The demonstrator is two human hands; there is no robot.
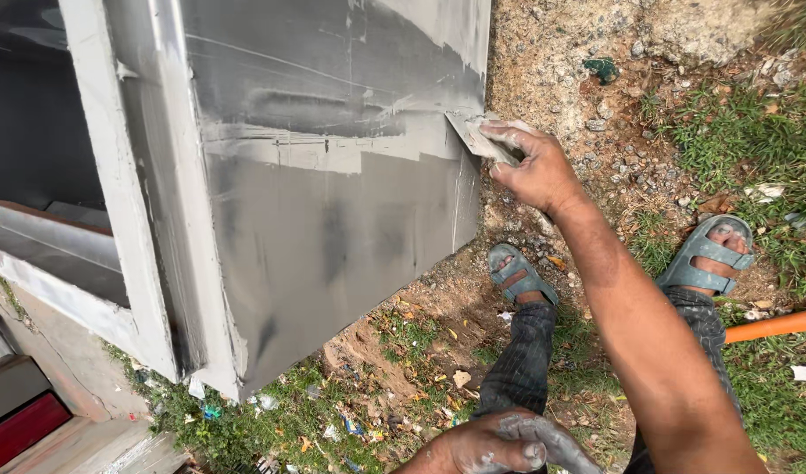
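Note:
My right hand [536,168] grips a flat putty scraper [473,134] and presses its blade against the grey wall [333,219], close to the wall's right corner edge. A paler band of fresh filler [315,151] runs leftward from the blade across the wall. My left hand [486,446] is low at the bottom edge, smeared with grey filler. Its fingers are curled around a grey, filler-coated thing [556,443]; what that thing is cannot be told.
A pale window frame [113,175] with a dark opening stands left of the wall. Below are my feet in grey-green sandals [519,274] [708,254] on stony soil and littered grass [394,351]. An orange pipe [776,325] lies at the right.

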